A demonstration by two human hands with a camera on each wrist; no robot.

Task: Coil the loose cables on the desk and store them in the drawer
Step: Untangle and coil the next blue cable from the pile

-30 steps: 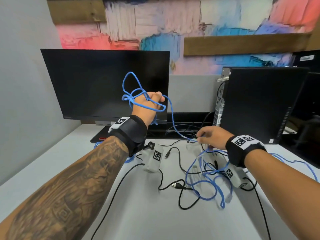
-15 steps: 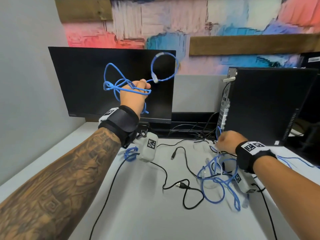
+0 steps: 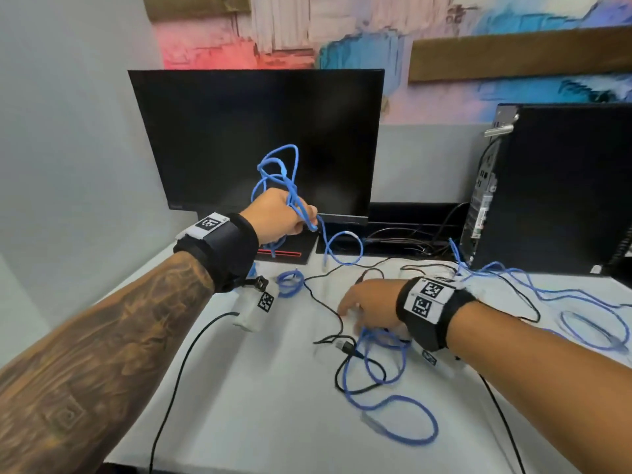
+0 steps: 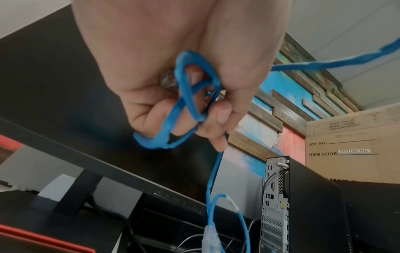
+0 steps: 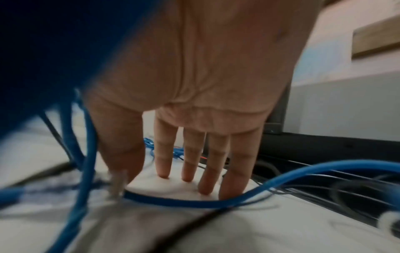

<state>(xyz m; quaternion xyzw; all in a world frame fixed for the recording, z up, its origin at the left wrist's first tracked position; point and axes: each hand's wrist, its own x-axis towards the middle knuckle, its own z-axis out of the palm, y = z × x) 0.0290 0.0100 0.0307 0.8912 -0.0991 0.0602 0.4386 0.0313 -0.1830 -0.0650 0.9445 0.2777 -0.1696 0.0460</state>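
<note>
Left hand (image 3: pixel 278 217) raised, fingers curled (fist-like); right hand (image 3: pixel 371 307) low, fingers straight, spread.

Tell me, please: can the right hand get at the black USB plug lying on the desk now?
Probably yes. The right hand is open and low over the desk, and the black USB plug lies just in front of it, uncovered. Only loose blue cable loops beside it.

The cardboard box (image 4: pixel 350 147) reads "LOT NO.", "ITEM CODE." and "ECH155 ND".
</note>
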